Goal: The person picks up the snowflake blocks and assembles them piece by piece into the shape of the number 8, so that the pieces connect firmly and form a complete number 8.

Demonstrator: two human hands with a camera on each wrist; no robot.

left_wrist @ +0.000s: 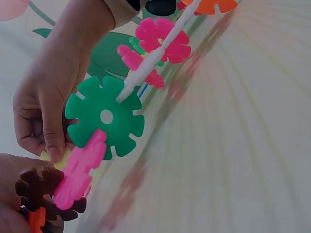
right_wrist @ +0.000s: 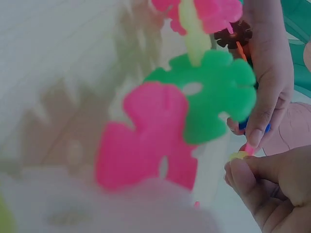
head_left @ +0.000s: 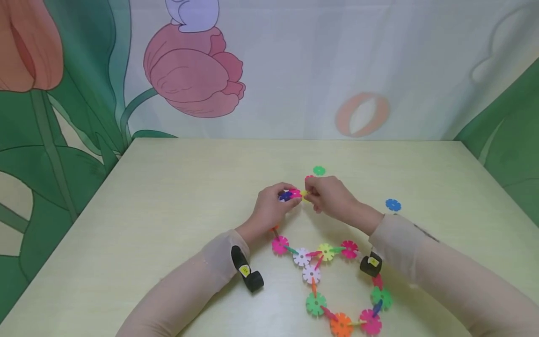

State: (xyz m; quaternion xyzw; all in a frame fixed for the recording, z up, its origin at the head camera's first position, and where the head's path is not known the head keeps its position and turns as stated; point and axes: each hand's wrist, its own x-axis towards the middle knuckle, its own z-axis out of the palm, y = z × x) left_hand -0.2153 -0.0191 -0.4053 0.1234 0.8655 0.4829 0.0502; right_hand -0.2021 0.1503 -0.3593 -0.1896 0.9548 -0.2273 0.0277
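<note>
My left hand (head_left: pixel 269 208) grips the end of a chain of slotted plastic snowflake discs. A blue disc (head_left: pixel 285 195) and a pink disc (head_left: pixel 296 193) show between its thumb and fingers. My right hand (head_left: pixel 332 196) pinches a yellow snowflake disc (right_wrist: pixel 238 155) right at the pink disc's edge. From the left hand the chain runs back toward me, past an orange disc (head_left: pixel 274 228) and a bright pink disc (head_left: pixel 280 245). A brown disc (left_wrist: pixel 36 187) shows close by the left hand in the left wrist view.
The chain joins a large ring of linked discs on the table (head_left: pixel 189 196), with an orange disc (head_left: pixel 341 325) at its front. Loose discs lie beyond the right hand: green (head_left: pixel 319 170), red-pink (head_left: pixel 309 178) and blue (head_left: pixel 393 205). A printed curtain (head_left: pixel 294 70) hangs behind.
</note>
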